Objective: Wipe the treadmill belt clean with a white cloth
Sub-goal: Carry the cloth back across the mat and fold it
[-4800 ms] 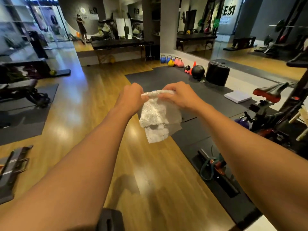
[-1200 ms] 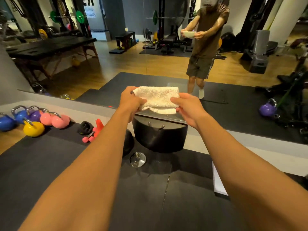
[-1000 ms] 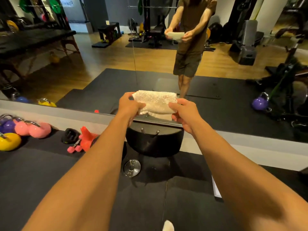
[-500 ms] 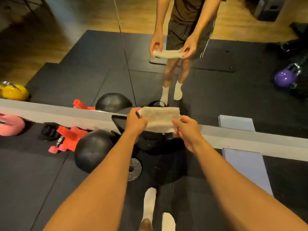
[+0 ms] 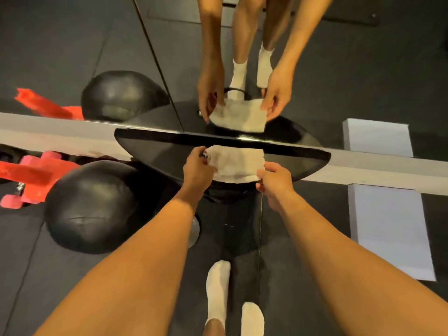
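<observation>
Lowered since half a second ago, the folded white cloth point(image 5: 235, 164) now rests on a glossy black drum-shaped object point(image 5: 303, 156), left hand point(image 5: 197, 169) and right hand point(image 5: 275, 181) pinching its ends.

Both hands: left point(image 5: 197, 167), right point(image 5: 275, 181), gripping folded white cloth point(image 5: 236, 164) over glossy black drum point(image 5: 150, 151) by mirror point(image 5: 72, 44).

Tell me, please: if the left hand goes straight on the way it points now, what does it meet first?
Probably the glossy black top just ahead of the left hand, which holds the white cloth; depth is unclear.
</observation>
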Available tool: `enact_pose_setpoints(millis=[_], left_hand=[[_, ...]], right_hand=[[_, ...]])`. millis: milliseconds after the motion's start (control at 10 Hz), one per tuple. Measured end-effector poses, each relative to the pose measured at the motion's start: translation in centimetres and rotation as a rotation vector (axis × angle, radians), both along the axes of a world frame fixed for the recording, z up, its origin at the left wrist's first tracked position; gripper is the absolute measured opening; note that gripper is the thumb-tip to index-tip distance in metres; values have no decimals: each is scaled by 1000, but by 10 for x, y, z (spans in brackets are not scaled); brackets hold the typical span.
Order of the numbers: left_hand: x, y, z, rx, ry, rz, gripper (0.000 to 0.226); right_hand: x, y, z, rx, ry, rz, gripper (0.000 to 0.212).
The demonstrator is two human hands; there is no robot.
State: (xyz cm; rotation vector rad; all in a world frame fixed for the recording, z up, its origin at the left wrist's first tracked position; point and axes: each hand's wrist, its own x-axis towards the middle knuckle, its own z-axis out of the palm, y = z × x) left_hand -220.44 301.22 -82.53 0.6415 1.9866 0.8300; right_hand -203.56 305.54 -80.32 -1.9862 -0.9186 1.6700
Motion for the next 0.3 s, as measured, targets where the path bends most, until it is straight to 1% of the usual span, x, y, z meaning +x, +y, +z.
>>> enact_pose_setpoints(millis=[100, 200, 300], left_hand=[[7, 8, -12, -24, 160, -117, 57], [15, 9, -10, -122, 220, -229, 77], [19, 5, 9, -208, 170, -226, 80]], right_hand=[[-1, 2, -21, 15, -80, 43, 20], [6, -9, -18, -26, -58, 67, 12], [16, -18, 1, -23, -32, 62, 18]])
